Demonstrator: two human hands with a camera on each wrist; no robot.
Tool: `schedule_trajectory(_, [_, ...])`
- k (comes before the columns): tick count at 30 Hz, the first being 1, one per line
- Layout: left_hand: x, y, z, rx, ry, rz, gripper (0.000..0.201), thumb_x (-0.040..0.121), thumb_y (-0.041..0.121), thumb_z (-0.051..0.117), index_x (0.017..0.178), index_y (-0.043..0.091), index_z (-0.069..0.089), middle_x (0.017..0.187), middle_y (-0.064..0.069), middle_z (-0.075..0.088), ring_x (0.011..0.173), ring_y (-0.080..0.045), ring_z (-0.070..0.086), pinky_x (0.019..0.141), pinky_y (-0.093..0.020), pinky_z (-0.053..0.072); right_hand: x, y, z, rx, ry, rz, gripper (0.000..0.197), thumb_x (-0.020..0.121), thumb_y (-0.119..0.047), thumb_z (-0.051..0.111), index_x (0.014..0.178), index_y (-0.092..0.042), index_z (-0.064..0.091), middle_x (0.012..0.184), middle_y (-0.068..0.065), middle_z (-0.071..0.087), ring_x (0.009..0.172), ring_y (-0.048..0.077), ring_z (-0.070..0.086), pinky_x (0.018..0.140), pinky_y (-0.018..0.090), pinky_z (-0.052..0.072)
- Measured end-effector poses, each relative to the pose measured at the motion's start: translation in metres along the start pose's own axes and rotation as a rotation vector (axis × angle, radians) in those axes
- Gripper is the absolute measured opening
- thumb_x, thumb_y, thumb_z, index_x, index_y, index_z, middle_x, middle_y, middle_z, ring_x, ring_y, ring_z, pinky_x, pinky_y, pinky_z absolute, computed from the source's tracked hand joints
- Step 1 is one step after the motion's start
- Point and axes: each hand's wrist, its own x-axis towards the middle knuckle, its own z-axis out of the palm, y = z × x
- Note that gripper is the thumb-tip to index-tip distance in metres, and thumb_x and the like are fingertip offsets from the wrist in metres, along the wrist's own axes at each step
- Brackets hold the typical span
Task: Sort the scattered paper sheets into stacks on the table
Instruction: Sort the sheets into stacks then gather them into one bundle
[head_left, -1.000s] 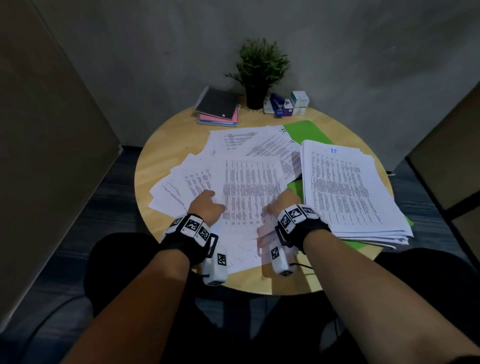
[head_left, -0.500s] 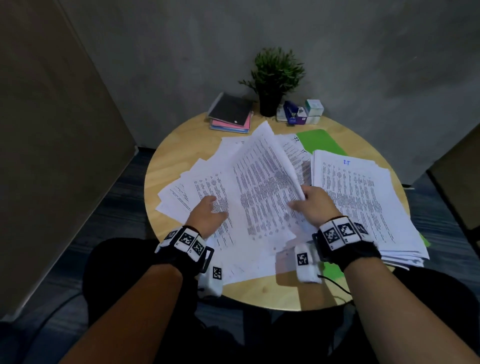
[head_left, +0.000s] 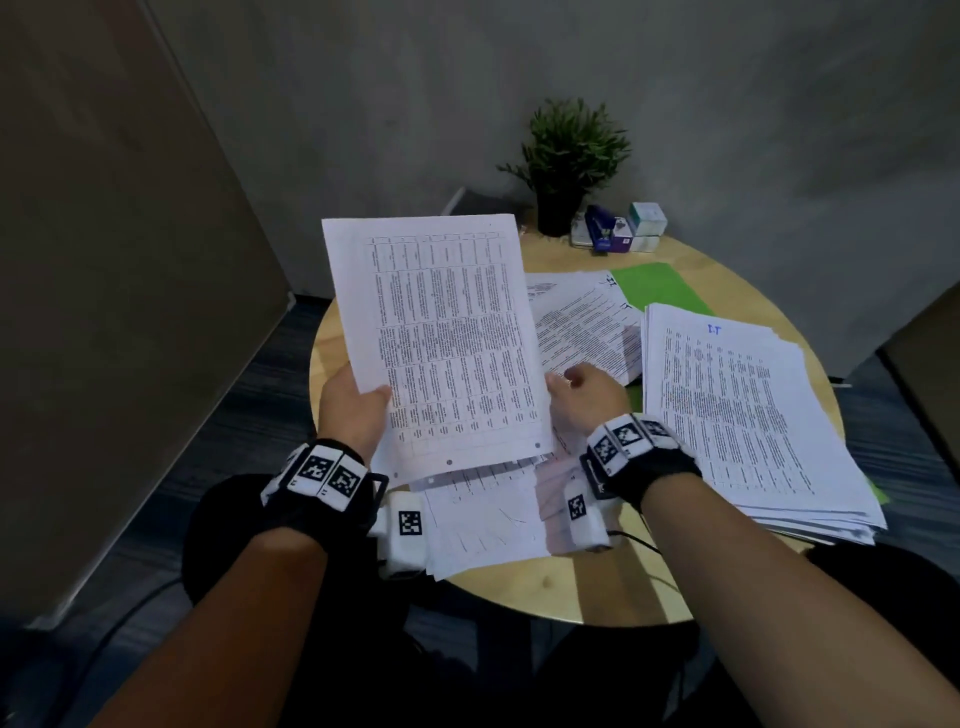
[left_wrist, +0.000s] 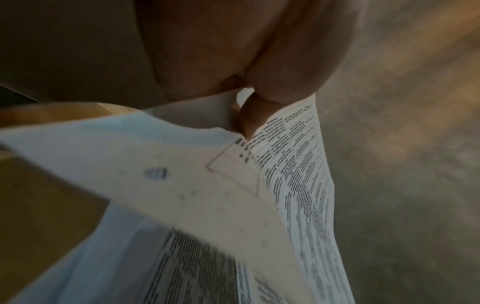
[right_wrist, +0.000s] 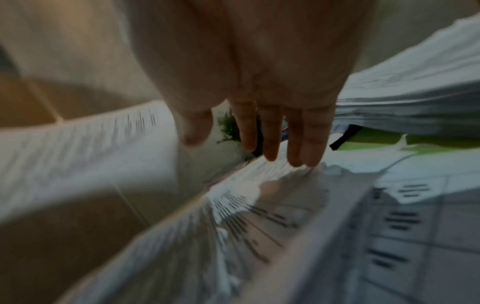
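Observation:
A printed sheet with a dense table stands nearly upright above the round wooden table. My left hand pinches its lower left edge; the left wrist view shows thumb and fingers closed on that sheet. My right hand hovers just right of the sheet with nothing in it, its fingers straight over the loose papers. Scattered sheets lie in the middle of the table and more at the near edge. A tall stack sits on the right.
A green folder lies under the stack and the loose sheets. At the far edge stand a potted plant, a blue stapler and small boxes. Notebooks peek out behind the raised sheet.
The sheet that the right hand was peeling off the pile is now raised upright in the left hand. The right hand has let go and hangs beside it.

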Motion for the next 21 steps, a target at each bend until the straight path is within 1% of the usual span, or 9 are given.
schedule_trajectory(3, [-0.001, 0.003, -0.009, 0.014, 0.016, 0.022, 0.039, 0.091, -0.005, 0.05, 0.124, 0.012, 0.061, 0.112, -0.001, 0.064, 0.104, -0.022, 0.059, 0.089, -0.029, 0.043, 0.001, -0.001, 0.022, -0.343, -0.027, 0.067, 0.045, 0.095, -0.024, 0.049, 0.134, -0.003, 0.043, 0.137, 0.016, 0.045, 0.126, 0.034, 0.041, 0.102, 0.039, 0.038])
schedule_trajectory(6, [0.0, 0.002, -0.011, 0.014, 0.017, 0.014, 0.038, 0.091, -0.005, 0.05, 0.122, 0.012, 0.063, 0.114, -0.003, 0.065, 0.105, -0.022, 0.059, 0.089, -0.029, 0.044, 0.005, -0.001, 0.037, -0.339, 0.026, 0.149, 0.044, 0.094, -0.017, 0.048, 0.134, -0.004, 0.04, 0.139, 0.018, 0.039, 0.129, 0.035, 0.034, 0.103, 0.045, 0.033])
schedule_trajectory(9, [0.001, 0.0, -0.012, -0.01, -0.01, 0.003, 0.04, 0.091, -0.007, 0.05, 0.123, 0.014, 0.061, 0.115, -0.003, 0.065, 0.107, -0.024, 0.059, 0.094, -0.033, 0.045, 0.008, -0.004, 0.038, -0.303, -0.019, 0.187, 0.041, 0.096, -0.016, 0.047, 0.133, 0.0, 0.039, 0.14, 0.02, 0.041, 0.128, 0.034, 0.04, 0.105, 0.04, 0.033])
schedule_trajectory(11, [0.001, -0.002, -0.012, -0.016, -0.027, 0.003, 0.041, 0.09, -0.007, 0.05, 0.122, 0.016, 0.061, 0.116, -0.003, 0.065, 0.108, -0.024, 0.059, 0.096, -0.035, 0.045, 0.007, -0.004, 0.032, -0.274, -0.061, 0.164, 0.027, 0.095, -0.012, 0.049, 0.118, 0.001, 0.049, 0.131, 0.022, 0.051, 0.12, 0.034, 0.05, 0.096, 0.036, 0.042])
schedule_trajectory(12, [0.001, -0.003, -0.013, -0.02, -0.037, 0.005, 0.04, 0.09, -0.007, 0.05, 0.12, 0.018, 0.061, 0.115, -0.003, 0.065, 0.108, -0.024, 0.06, 0.096, -0.035, 0.046, 0.008, -0.002, 0.029, -0.266, -0.077, 0.133, 0.011, 0.093, -0.009, 0.051, 0.101, -0.002, 0.054, 0.125, 0.022, 0.056, 0.113, 0.033, 0.055, 0.085, 0.033, 0.045])
schedule_trajectory(14, [0.002, -0.006, -0.014, -0.012, -0.049, 0.001, 0.039, 0.09, -0.007, 0.05, 0.117, 0.018, 0.062, 0.113, -0.002, 0.066, 0.107, -0.024, 0.061, 0.096, -0.037, 0.047, 0.007, 0.003, 0.021, -0.248, -0.068, 0.069, 0.01, 0.088, -0.006, 0.054, 0.078, -0.006, 0.051, 0.113, 0.021, 0.063, 0.097, 0.031, 0.06, 0.07, 0.027, 0.042])
schedule_trajectory(15, [0.002, -0.007, -0.015, -0.003, -0.05, -0.009, 0.038, 0.09, -0.006, 0.05, 0.117, 0.018, 0.062, 0.113, -0.002, 0.066, 0.107, -0.024, 0.061, 0.096, -0.039, 0.048, 0.004, 0.005, 0.015, -0.229, -0.077, 0.052, 0.003, 0.086, -0.005, 0.057, 0.083, -0.004, 0.056, 0.11, 0.019, 0.065, 0.092, 0.031, 0.06, 0.068, 0.026, 0.042])
schedule_trajectory(18, [0.005, -0.012, -0.017, -0.026, -0.055, -0.055, 0.038, 0.089, -0.005, 0.052, 0.11, 0.025, 0.063, 0.112, -0.001, 0.068, 0.107, -0.025, 0.063, 0.099, -0.045, 0.048, 0.001, 0.011, -0.002, -0.106, -0.032, 0.03, 0.031, 0.086, -0.005, 0.061, 0.116, -0.005, 0.062, 0.117, 0.015, 0.065, 0.1, 0.03, 0.061, 0.076, 0.025, 0.047])
schedule_trajectory(21, [0.006, -0.016, -0.018, -0.033, -0.075, -0.09, 0.038, 0.09, -0.003, 0.052, 0.107, 0.028, 0.064, 0.113, 0.0, 0.069, 0.107, -0.025, 0.063, 0.1, -0.048, 0.047, -0.002, 0.014, -0.025, 0.054, 0.053, 0.008, 0.029, 0.091, -0.006, 0.057, 0.12, -0.007, 0.06, 0.121, 0.013, 0.063, 0.102, 0.029, 0.06, 0.082, 0.029, 0.046])
